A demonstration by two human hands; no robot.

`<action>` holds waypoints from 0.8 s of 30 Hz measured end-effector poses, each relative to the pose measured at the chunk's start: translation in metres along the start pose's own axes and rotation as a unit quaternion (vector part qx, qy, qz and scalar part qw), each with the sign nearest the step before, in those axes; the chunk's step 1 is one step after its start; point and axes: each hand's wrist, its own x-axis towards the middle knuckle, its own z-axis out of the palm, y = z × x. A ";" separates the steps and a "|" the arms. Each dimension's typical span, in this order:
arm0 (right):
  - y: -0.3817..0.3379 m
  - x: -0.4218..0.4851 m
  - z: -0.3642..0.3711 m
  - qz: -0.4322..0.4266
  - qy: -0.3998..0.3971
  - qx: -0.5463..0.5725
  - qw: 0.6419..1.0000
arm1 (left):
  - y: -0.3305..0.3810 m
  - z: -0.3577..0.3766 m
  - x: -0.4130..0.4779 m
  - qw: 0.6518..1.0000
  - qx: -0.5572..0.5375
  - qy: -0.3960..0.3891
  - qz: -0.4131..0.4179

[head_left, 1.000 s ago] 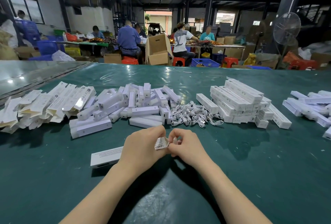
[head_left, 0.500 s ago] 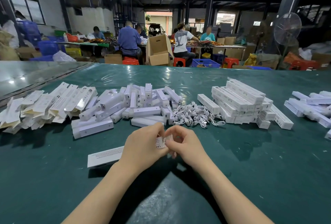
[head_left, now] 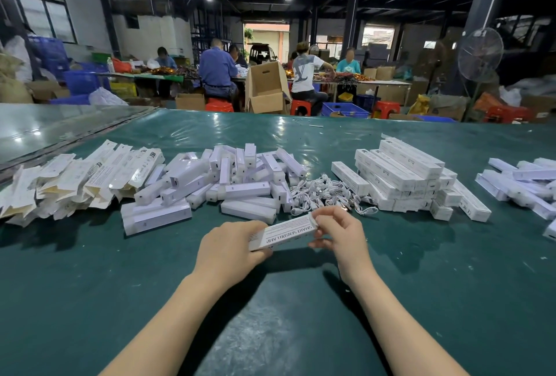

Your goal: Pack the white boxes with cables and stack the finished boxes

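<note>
Head view: the white box (head_left: 282, 232), which earlier lay flat on the desk (head_left: 90, 285), is now raised and slanted. The left grip (head_left: 228, 247) clasps its near end and the right grip (head_left: 340, 231) pinches the far flap. If that flap is loosely tucked, the contents may slip out before reaching the finished stack (head_left: 403, 177).

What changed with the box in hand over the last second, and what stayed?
The white box moved right and lifted off the green table: earlier it lay flat, sticking out left of the left hand; now that hand grips its left end and the right hand pinches its right end. Neither hand let go. The cable pile, loose boxes and stacked boxes stayed put.
</note>
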 end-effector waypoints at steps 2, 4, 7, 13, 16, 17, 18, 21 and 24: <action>-0.002 0.000 0.001 0.015 -0.008 0.038 0.999 | 0.000 0.002 0.000 1.000 -0.005 0.007 0.003; -0.002 0.000 0.001 0.026 0.006 0.052 0.998 | 0.002 0.003 -0.001 1.000 -0.011 0.013 0.008; -0.003 0.001 -0.001 0.039 0.019 0.084 0.996 | 0.004 0.004 -0.001 1.000 -0.013 0.020 0.009; -0.002 0.003 -0.002 0.013 0.018 0.041 0.999 | 0.005 0.002 -0.002 0.997 -0.065 0.038 -0.019; -0.002 0.003 -0.002 0.010 0.008 0.052 0.999 | 0.007 0.001 -0.003 0.996 -0.079 0.039 -0.022; -0.002 0.003 -0.002 0.012 0.007 0.060 0.998 | 0.007 0.001 -0.003 0.996 -0.077 0.037 -0.022; -0.002 0.003 -0.002 0.014 0.009 0.068 0.998 | 0.007 0.001 -0.003 0.996 -0.076 0.034 -0.023; -0.001 0.003 -0.002 0.011 0.019 0.077 0.997 | 0.008 0.001 -0.004 0.996 -0.074 0.030 -0.025; 0.000 0.003 -0.002 -0.002 0.023 0.068 0.997 | 0.009 0.000 -0.004 0.997 -0.071 0.030 -0.028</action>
